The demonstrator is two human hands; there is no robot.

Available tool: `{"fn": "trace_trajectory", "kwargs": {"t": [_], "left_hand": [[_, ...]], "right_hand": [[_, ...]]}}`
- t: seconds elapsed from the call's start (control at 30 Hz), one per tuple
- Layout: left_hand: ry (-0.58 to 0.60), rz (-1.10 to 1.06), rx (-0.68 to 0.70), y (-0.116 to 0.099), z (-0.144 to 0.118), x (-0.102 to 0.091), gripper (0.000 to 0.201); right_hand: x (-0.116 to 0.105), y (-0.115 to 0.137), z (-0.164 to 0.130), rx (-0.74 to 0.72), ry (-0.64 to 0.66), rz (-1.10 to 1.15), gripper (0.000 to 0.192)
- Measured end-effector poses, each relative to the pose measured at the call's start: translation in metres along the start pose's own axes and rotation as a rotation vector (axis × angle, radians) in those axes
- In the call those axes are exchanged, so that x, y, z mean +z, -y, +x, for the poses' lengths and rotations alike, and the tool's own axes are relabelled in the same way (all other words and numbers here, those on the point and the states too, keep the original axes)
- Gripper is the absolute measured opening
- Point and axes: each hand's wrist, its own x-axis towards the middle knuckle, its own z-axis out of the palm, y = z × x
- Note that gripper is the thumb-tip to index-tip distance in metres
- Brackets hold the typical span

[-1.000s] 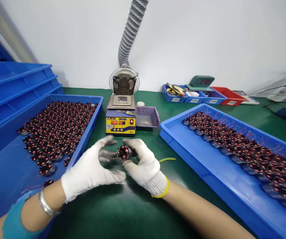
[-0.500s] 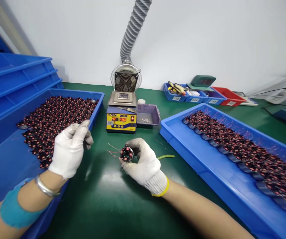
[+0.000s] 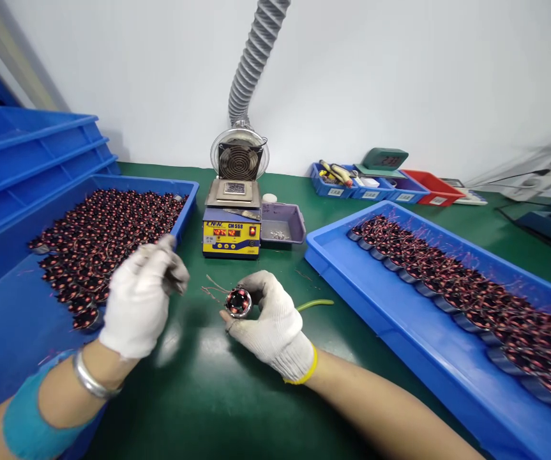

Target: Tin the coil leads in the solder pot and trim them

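My right hand (image 3: 268,322), in a white glove with a yellow cuff, grips a small motor stator (image 3: 239,302) above the green table. The stator is a metal ring with copper windings inside, and thin wire ends stick out from it to the left. My left hand (image 3: 143,291), also gloved, hovers beside the right edge of the left tray, its fingers bent together and blurred at the tips. Whether anything is pinched in them cannot be made out. Behind the hands stands a yellow and blue solder pot (image 3: 231,233) with lit red digits.
A blue tray (image 3: 2,306) of piled stators lies left, another blue tray (image 3: 390,306) with stators in rows lies right. A purple bin (image 3: 292,223) adjoins the solder pot. A green tube (image 3: 316,303) lies on the table. Small blue bins (image 3: 335,190) and a red bin (image 3: 431,185) stand behind.
My left hand has moved slightly right and down, toward the stator. The right hand still holds the stator, its open face turned a little more toward me. The solder pot's digits differ.
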Motion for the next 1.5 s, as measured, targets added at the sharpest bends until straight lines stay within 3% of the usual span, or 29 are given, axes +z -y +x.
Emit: {"fn": "trace_trajectory", "kwargs": {"t": [0.07, 0.13, 0.4, 0.53, 0.67, 0.77, 0.9, 1.13, 1.5], "left_hand": [[-0.152, -0.147, -0.013, -0.003, 0.006, -0.001, 0.015], [-0.173, -0.184, -0.07, -0.003, 0.006, 0.0, 0.023], [0.294, -0.054, -0.344, 0.015, -0.013, 0.003, 0.047], [0.448, 0.182, -0.359, 0.02, -0.016, 0.006, 0.049], [0.662, 0.591, -0.31, 0.021, -0.018, 0.01, 0.047], [0.761, 0.827, -0.248, 0.022, -0.018, 0.01, 0.047], [0.854, 0.966, -0.183, 0.024, -0.015, 0.006, 0.043], [0.974, 1.035, -0.111, 0.028, -0.017, 0.004, 0.038], [0.991, 1.072, -0.041, 0.029, -0.015, 0.002, 0.035]], "right_hand": [[0.0, -0.001, 0.002, 0.017, -0.005, -0.016, 0.036], [0.0, -0.002, 0.004, 0.017, -0.013, -0.013, 0.037], [-0.008, -0.003, 0.027, -0.071, -0.049, 0.001, 0.04], [-0.024, 0.005, 0.089, -0.091, -0.08, -0.161, 0.046], [-0.036, 0.024, 0.173, -0.167, -0.133, -0.546, 0.039], [-0.033, 0.041, 0.219, -0.19, -0.057, -0.756, 0.029], [-0.014, 0.054, 0.254, -0.181, -0.037, -0.859, 0.03], [0.013, 0.056, 0.277, -0.121, 0.029, -0.942, 0.05], [0.029, 0.052, 0.271, -0.136, 0.029, -0.973, 0.043]]}}
